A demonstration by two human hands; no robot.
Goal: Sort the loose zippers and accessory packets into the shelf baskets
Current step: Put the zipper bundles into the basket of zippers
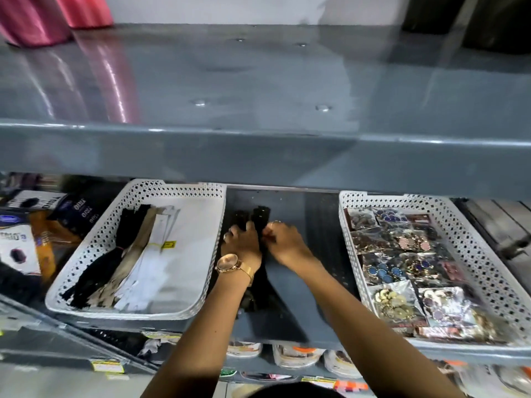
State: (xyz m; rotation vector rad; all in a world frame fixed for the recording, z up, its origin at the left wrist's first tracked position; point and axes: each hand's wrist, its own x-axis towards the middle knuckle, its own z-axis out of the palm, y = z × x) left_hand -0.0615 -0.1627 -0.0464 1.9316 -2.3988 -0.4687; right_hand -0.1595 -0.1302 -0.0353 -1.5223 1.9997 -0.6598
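A bundle of black zippers point(260, 215) lies on the grey shelf between two white perforated baskets. My left hand point(242, 242), with a gold watch on the wrist, and my right hand point(283, 239) are both closed on that bundle, close together at its middle. Its lower end point(258, 297) trails toward me under my left forearm. The left basket point(201, 285) holds black, beige and white zippers point(129, 254) along its left side. The right basket point(353, 225) is packed with jewellery accessory packets point(408, 268).
A grey upper shelf point(258, 156) overhangs closely above the baskets. Boxed goods point(34, 225) stand left of the left basket. Round packets point(293, 354) fill the shelf below. Pink fabric rolls point(43, 18) rest on the top shelf at far left.
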